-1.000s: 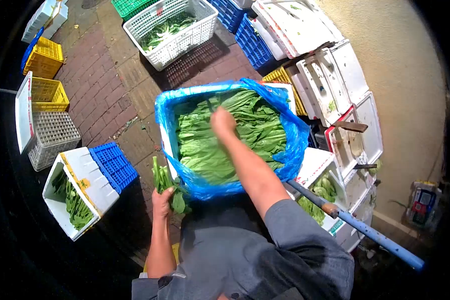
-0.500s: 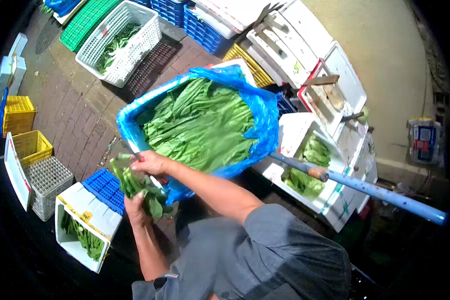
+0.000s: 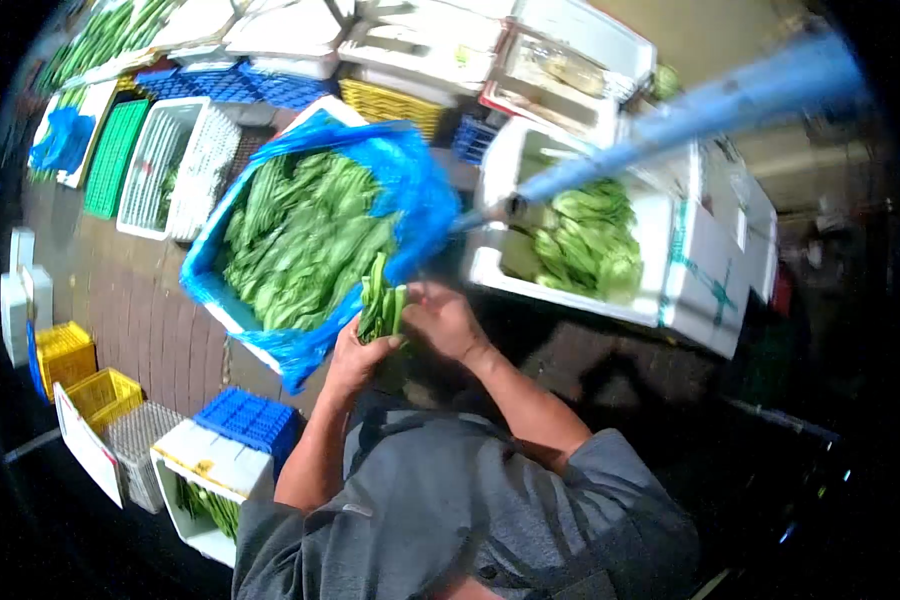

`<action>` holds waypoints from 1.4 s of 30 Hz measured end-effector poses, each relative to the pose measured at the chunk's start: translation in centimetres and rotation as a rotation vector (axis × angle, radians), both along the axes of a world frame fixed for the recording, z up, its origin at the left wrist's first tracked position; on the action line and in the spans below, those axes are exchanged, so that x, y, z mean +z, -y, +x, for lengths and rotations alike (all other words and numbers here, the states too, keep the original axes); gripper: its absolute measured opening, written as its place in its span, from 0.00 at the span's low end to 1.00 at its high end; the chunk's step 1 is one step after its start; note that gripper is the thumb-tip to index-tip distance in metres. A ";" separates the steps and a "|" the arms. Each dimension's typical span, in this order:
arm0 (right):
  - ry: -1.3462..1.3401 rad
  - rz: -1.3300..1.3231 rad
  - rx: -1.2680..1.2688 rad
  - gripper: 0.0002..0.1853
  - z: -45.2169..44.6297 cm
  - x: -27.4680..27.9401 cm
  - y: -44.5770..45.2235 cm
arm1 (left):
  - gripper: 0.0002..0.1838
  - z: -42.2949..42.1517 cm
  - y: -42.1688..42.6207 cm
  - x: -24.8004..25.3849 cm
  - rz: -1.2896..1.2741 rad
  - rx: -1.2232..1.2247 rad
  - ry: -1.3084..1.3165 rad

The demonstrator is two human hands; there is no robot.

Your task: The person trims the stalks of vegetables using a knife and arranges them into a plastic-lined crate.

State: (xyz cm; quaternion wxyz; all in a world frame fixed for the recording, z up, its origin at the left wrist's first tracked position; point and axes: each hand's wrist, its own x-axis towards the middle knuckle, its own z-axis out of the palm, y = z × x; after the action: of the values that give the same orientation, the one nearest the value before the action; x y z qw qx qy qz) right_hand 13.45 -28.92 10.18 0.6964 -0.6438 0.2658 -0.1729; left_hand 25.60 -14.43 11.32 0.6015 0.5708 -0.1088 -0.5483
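Stems in hand: our left hand [image 3: 358,355] is closed around a bunch of green stems [image 3: 378,305], thumb across its lower part, cut ends upward. Our right hand [image 3: 448,320] is curled close beside the bunch, on its right; blur hides the fingertips, so we cannot tell whether they pinch anything. Ahead and to the left of our left hand lie leafy greens [image 3: 305,235] in a blue plastic liner [image 3: 420,190], its loose edge just beside that hand. Right of our right hand, a white foam box [image 3: 655,235] holds leafy heads [image 3: 585,240]. We judge that a slack left grip could let stems slide apart, too tight a squeeze could bruise them, the loose edge could snag our fingers, and a wide rightward swing could strike the blue pole [image 3: 690,115].
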 end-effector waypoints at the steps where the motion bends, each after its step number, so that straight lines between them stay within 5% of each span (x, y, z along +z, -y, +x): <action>1: -0.010 0.039 -0.030 0.21 -3.4 0.2 -0.3 | 0.24 -3.1 1.0 0.9 -0.051 -0.037 -0.043; 13: -0.013 -0.106 -0.749 0.12 -39.9 4.6 3.5 | 0.20 -34.8 14.8 6.2 -0.128 -0.798 0.039; 15: 0.169 0.014 -0.913 0.13 -43.9 2.7 6.1 | 0.22 -38.5 17.6 4.3 -0.134 -0.888 -0.016; 20: -0.020 0.003 -1.008 0.09 -56.0 3.3 10.9 | 0.25 -47.0 23.2 1.1 0.015 -1.235 0.044; 21: -0.055 -0.009 -1.011 0.08 -57.6 3.7 10.9 | 0.26 -48.4 24.1 3.8 0.001 -1.268 -0.089; 23: -0.123 -0.010 -1.016 0.07 -61.6 1.8 13.6 | 0.28 -51.9 27.2 -1.3 -0.061 -1.302 -0.092; 25: -0.249 -0.514 -1.053 0.11 -65.5 2.9 15.8 | 0.29 -55.6 31.7 0.4 -0.031 -1.447 -0.065; 27: -0.200 -0.278 -1.195 0.14 -69.3 5.3 17.8 | 0.29 -59.5 35.2 5.2 0.052 -1.597 -0.084; 29: -0.416 -0.490 -1.202 0.14 -75.2 7.5 20.8 | 0.28 -63.7 37.3 2.7 -0.150 -1.520 -0.161; 33: -0.252 0.041 -1.560 0.14 -81.4 17.1 22.1 | 0.26 -70.6 43.5 7.0 -0.066 -1.760 0.222; 34: -0.291 0.061 -1.542 0.14 -84.3 16.7 22.0 | 0.26 -72.6 45.2 7.5 0.044 -1.800 0.276; 36: -0.212 -0.001 -1.423 0.14 -89.8 13.9 22.2 | 0.24 -75.5 47.1 -0.2 -0.093 -1.631 -0.074; 38: 0.001 -0.065 -1.371 0.14 -93.4 10.7 22.9 | 0.24 -80.7 49.4 5.3 -0.041 -1.416 -0.472; 40: 0.180 0.030 -1.613 0.13 -93.1 10.3 24.5 | 0.27 -85.3 51.8 4.4 -0.041 -1.588 -0.338; 42: -0.036 0.178 -1.618 0.10 -97.6 9.6 26.4 | 0.27 -91.0 52.5 2.8 -0.091 -1.650 -0.225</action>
State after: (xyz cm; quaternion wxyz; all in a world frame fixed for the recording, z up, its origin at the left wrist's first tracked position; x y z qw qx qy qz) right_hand -84.12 -55.37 19.77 0.4000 -0.1974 0.6727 -0.5904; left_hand -65.45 -66.91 14.10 0.0366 0.2247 -0.4532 -0.8619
